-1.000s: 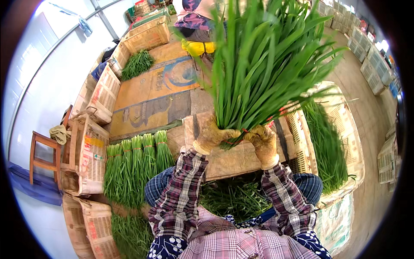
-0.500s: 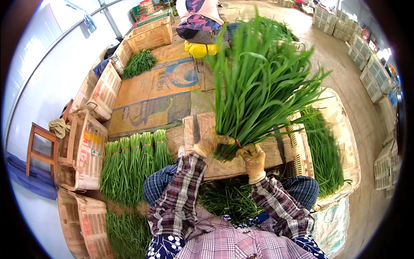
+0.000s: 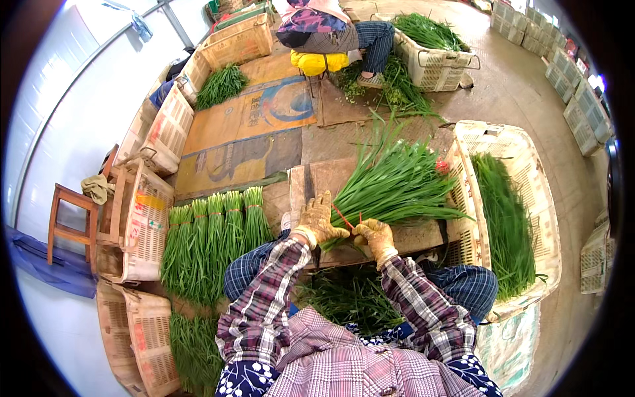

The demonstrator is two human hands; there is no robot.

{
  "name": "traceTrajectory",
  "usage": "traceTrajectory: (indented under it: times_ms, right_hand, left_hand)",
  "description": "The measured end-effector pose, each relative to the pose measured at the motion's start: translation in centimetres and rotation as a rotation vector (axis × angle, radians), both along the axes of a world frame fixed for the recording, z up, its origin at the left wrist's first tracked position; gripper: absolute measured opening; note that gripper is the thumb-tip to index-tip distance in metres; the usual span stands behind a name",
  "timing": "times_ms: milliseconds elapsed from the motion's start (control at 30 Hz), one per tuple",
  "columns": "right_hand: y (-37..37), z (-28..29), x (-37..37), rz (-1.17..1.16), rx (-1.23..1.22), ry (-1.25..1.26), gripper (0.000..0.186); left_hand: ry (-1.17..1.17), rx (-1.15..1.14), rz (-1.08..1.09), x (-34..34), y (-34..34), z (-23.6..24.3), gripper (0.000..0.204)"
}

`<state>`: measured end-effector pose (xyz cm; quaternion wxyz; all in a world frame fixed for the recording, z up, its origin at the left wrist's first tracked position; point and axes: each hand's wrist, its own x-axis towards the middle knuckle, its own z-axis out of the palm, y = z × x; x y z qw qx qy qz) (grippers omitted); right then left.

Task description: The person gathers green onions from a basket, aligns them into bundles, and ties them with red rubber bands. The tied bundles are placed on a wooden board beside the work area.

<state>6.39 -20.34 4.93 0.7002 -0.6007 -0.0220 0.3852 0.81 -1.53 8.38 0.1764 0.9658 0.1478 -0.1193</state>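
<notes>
A bunch of garlic chives [image 3: 400, 182] lies on the board [image 3: 317, 173] across my lap, leaves pointing away and to the right. My left hand [image 3: 320, 221], in a yellowed glove, rests against the stem end with its fingers stretched out. My right hand [image 3: 376, 238], gloved alike, pinches a thin red tie [image 3: 342, 217] that runs taut over the stems near my left hand. The stem ends are partly hidden by my hands. Loose greens [image 3: 350, 298] lie below the board, between my knees.
Tied chive bundles [image 3: 215, 231] stand in a row at left, beside plastic crates [image 3: 147, 225] and a wooden chair [image 3: 69, 221]. A crate of chives [image 3: 506, 225] is at right. Ahead, a person [image 3: 317, 30] sits on a yellow-covered stool [image 3: 319, 63] near another crate [image 3: 436, 69].
The chives have come down from upright onto the board. My left hand has loosened from around the stems to lie outstretched, while my right hand has drawn the red tie out.
</notes>
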Motion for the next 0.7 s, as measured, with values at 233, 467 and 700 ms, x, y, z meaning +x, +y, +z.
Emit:
traceTrajectory:
  times_ms: [233,467,700]
  right_hand:
    - [2.8,3.3,-1.8,-0.002,0.107,-0.261,0.01]
    - [5.6,-1.0,-2.2,0.099,-0.047,-0.685,0.012]
    - [2.5,-3.3,-5.6,0.121,-0.263,-0.904,0.015]
  left_hand:
    - [-0.094,0.36,0.166,-1.9,-4.9,-2.2,0.115]
    - [-0.375,0.471,0.223,-1.2,-4.0,-8.8,0.071]
    - [-0.528,0.439,0.197,-1.3,-2.8,-9.4,0.051]
